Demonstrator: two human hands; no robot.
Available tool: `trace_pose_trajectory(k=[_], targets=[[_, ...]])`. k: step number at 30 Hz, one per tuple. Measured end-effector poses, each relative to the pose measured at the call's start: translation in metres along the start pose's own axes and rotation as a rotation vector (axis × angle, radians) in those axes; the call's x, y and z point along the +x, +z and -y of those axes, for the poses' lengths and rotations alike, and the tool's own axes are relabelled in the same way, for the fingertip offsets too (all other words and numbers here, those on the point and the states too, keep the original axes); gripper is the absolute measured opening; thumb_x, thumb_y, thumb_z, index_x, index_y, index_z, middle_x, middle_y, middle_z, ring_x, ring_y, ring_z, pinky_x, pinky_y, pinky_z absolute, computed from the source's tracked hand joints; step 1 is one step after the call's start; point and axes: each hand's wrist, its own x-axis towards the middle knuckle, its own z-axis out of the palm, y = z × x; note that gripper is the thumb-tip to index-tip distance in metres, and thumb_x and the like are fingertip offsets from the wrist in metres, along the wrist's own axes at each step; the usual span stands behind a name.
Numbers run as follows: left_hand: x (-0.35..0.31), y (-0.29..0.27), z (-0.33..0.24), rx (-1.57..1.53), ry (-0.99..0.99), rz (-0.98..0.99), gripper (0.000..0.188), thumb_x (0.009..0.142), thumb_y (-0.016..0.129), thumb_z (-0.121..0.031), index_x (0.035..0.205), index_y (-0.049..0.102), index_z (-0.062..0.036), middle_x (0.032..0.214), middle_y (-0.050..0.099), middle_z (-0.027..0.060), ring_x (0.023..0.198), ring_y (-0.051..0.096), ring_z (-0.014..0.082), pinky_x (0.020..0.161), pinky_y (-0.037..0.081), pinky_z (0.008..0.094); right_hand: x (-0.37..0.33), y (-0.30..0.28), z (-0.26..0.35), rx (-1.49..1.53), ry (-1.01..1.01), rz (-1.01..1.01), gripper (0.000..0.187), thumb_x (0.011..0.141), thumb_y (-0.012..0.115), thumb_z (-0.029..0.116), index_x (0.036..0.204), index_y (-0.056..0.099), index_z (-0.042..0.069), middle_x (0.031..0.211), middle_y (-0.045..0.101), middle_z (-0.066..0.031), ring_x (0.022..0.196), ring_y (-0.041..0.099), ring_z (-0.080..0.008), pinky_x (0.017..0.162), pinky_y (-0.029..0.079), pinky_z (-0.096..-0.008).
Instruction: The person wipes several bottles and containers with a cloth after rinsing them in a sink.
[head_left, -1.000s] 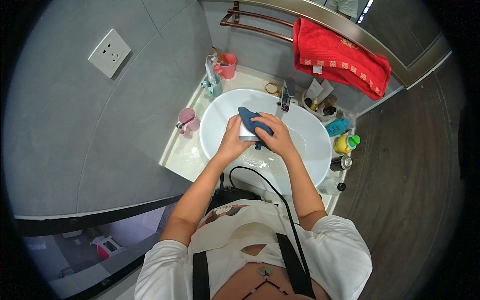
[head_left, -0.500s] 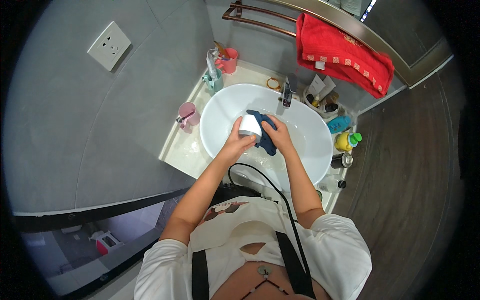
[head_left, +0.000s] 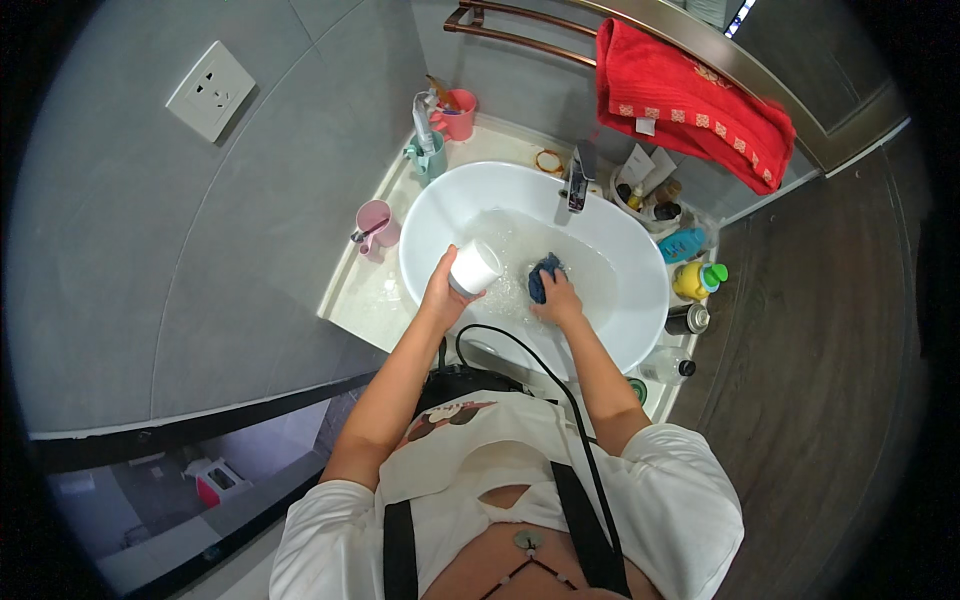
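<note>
My left hand (head_left: pixel 445 292) is closed round a white cylindrical container (head_left: pixel 476 266) with a grey band, tilted over the left side of the white oval washbasin (head_left: pixel 425 215). To its right, my right hand (head_left: pixel 560 300) grips a bunched dark blue cloth (head_left: pixel 543 277) down at the water. Shallow, bubbly water (head_left: pixel 597 280) covers the bottom of the basin. Container and cloth are apart from each other. A chrome tap (head_left: pixel 579 178) stands at the basin's far rim.
Pink mug (head_left: pixel 375 224), green cup (head_left: pixel 428 160) and coral cup (head_left: pixel 457 117) stand on the left counter. Along the right edge are a blue bottle (head_left: pixel 682 244), a yellow bottle with green cap (head_left: pixel 694 281) and a clear bottle (head_left: pixel 662 365). A red towel (head_left: pixel 690 105) hangs above. A black cable (head_left: pixel 545 368) loops before me.
The blue cloth has come away from the container and moved down to the water in my right hand. My left hand has shifted slightly left and tilted the container.
</note>
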Motion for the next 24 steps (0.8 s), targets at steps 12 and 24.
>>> trace_pose_trajectory(k=[12, 24], targets=[[-0.002, 0.007, -0.013, -0.079, -0.001, -0.032, 0.041, 0.084, 0.044, -0.049, 0.11, 0.048, -0.018, 0.106, 0.056, 0.0037, 0.096, 0.054, 0.0232, 0.069, 0.042, 0.0412, 0.024, -0.004, -0.001, 1.075, -0.049, 0.029, 0.036, 0.073, 0.065, 0.014, 0.108, 0.057, 0.008, 0.094, 0.062, -0.0058, 0.082, 0.058, -0.0176, 0.075, 0.046, -0.0298], [0.003, 0.023, -0.014, -0.024, 0.158, -0.063, 0.027, 0.085, 0.046, -0.036, 0.1, 0.051, -0.0138, 0.089, 0.057, 0.0019, 0.082, 0.056, 0.0161, 0.062, 0.044, 0.0304, -0.022, -0.117, 0.115, 0.859, -0.746, -0.357, 0.034, 0.068, 0.065, 0.011, 0.101, 0.06, 0.007, 0.096, 0.056, -0.0116, 0.087, 0.056, -0.0262, 0.078, 0.045, -0.0318]])
